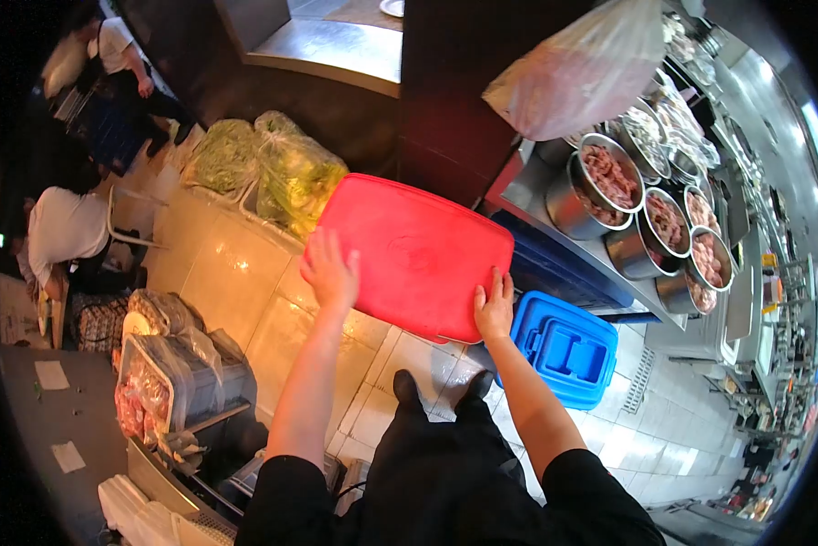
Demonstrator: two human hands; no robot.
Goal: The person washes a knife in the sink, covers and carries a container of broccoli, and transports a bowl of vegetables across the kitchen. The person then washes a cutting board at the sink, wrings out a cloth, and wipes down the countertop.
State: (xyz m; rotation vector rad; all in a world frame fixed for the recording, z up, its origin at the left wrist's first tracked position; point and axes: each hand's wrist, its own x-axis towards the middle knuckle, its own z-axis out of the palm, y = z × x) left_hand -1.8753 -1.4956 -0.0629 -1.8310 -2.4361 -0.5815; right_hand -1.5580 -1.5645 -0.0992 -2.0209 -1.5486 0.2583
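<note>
One red lid [418, 250] is touched by both hands, neither nearer, its long axis laid across from left to right. Its left end is covered by the left hand [332, 278], fingers spread; its right corner is met by the right hand [494, 314], fingers parted, though any grip underneath cannot be told. One blue lid [568, 350] is seen right of it, two bags of greens [300, 177] beyond its left end.

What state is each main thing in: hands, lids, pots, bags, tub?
Red lid: bare on top; whatever is beneath is hidden.
Left hand: open, fingers spread, at the lid's left edge.
Right hand: fingers at its right edge; grip unclear.
Blue lid: bare on top, no hand on it.
Metal pots: uncovered, pinkish meat showing.
Greens bag: full.
White bag: bulging, contents unclear.
Grey tub: partly draped in plastic.
</note>
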